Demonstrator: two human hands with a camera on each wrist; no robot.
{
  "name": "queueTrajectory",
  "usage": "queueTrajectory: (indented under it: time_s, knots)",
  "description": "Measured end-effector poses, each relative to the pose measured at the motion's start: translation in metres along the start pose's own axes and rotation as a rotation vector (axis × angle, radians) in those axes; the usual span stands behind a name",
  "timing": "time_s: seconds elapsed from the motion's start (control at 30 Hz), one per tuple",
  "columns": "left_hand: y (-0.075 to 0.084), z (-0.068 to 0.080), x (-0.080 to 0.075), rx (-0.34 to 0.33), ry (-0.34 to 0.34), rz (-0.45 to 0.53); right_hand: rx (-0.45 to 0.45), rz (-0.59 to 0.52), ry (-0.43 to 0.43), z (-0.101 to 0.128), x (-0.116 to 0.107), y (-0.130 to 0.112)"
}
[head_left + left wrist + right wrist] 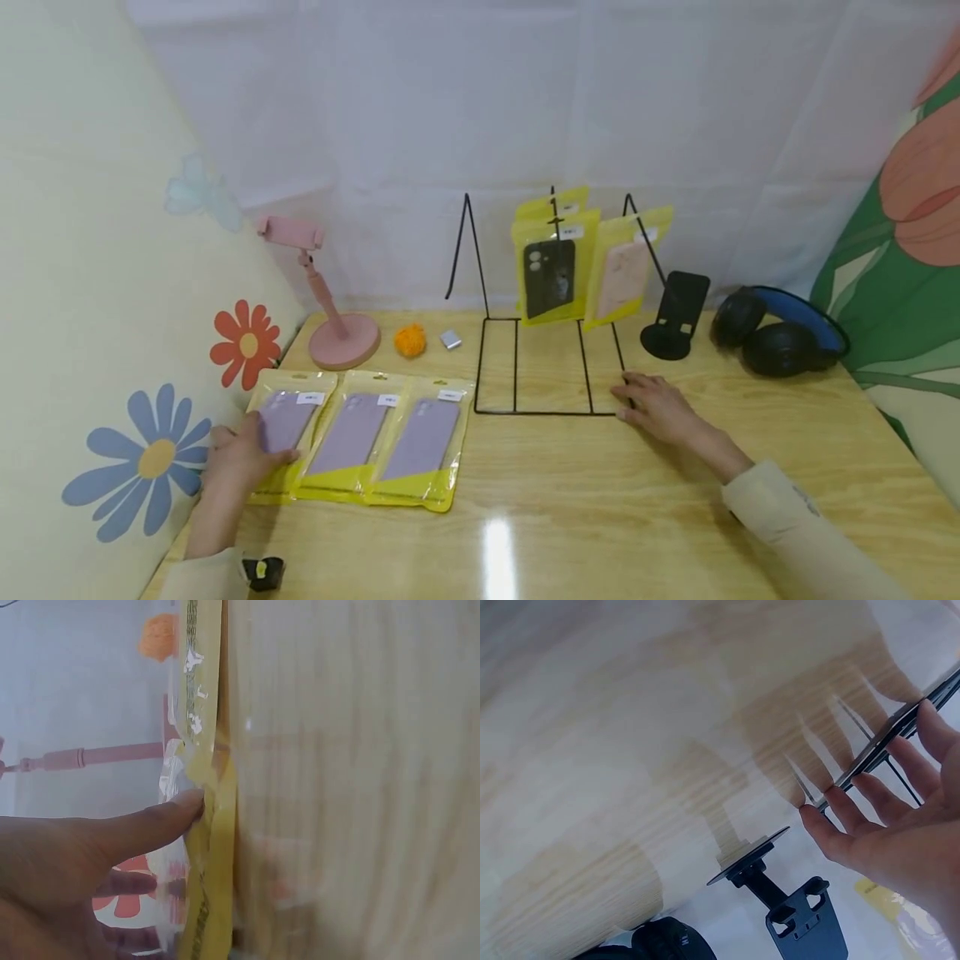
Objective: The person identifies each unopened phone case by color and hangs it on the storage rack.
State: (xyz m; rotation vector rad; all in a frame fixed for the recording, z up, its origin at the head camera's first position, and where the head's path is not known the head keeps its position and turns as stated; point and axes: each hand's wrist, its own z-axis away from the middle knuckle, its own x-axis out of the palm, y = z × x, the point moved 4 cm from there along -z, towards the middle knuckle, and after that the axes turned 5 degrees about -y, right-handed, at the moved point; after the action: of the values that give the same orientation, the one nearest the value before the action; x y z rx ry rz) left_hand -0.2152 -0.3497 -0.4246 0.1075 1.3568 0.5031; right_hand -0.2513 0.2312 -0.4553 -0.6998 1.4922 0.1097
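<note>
Three clear-and-yellow packages with purple phone cases lie in a row at the left of the table. My left hand point(238, 457) grips the leftmost phone case package point(288, 421), its thumb point(191, 804) at the near yellow edge and its fingers along the left side. The middle package point(348, 437) and the right package point(420, 442) lie beside it. A black wire display rack point(536, 413) stands at the centre back. My right hand point(660, 407) rests with its fingertips on the rack's front right corner, fingers loosely extended along the base wire.
A black phone case package point(549, 279) and a pink one point(624, 279) hang on the rack, with another behind. Around it stand a pink phone stand point(343, 342), orange ball point(410, 341), small grey block point(450, 339), black phone stand point(682, 304) and headphones point(780, 348).
</note>
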Motion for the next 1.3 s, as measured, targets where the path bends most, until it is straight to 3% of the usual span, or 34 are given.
queueTrajectory:
  time_s: [0.1, 0.23, 0.37, 0.43, 0.57, 0.7, 0.8, 0.97, 1.13, 1.3]
  knots:
    - [-0.004, -0.001, -0.007, 0.054, 0.045, 0.011, 0.005, 0.0, 0.0, 0.0, 0.001, 0.001]
    - [-0.004, -0.001, -0.024, 0.178, 0.074, 0.007, -0.003, 0.004, 0.002, -0.001, 0.001, 0.001]
    - [0.0, 0.011, -0.043, 0.307, 0.158, 0.025, -0.008, 0.011, 0.003, 0.0, 0.0, 0.0]
    - [0.004, 0.02, -0.052, 0.336, 0.221, 0.032, -0.009, 0.007, 0.004, 0.0, 0.0, -0.001]
    - [0.022, 0.04, -0.066, 0.395, 0.317, 0.091, -0.013, 0.007, 0.01, -0.001, -0.002, -0.003]
    - [0.056, 0.058, -0.066, 0.54, 0.392, 0.243, -0.004, 0.009, 0.011, -0.001, -0.003, -0.003]
    - [0.084, 0.066, -0.056, 0.664, 0.339, 0.401, 0.0, 0.004, 0.011, -0.001, -0.003, -0.003]
    - [0.125, 0.077, -0.037, 0.864, 0.149, 0.62, -0.011, 0.003, 0.008, -0.001, -0.001, -0.002]
    - [0.153, 0.082, -0.023, 1.005, 0.016, 0.701, -0.017, 0.004, 0.009, 0.0, 0.0, -0.002]
    - [0.171, 0.081, -0.017, 1.057, -0.036, 0.722, -0.022, -0.001, 0.015, 0.0, 0.0, -0.001]
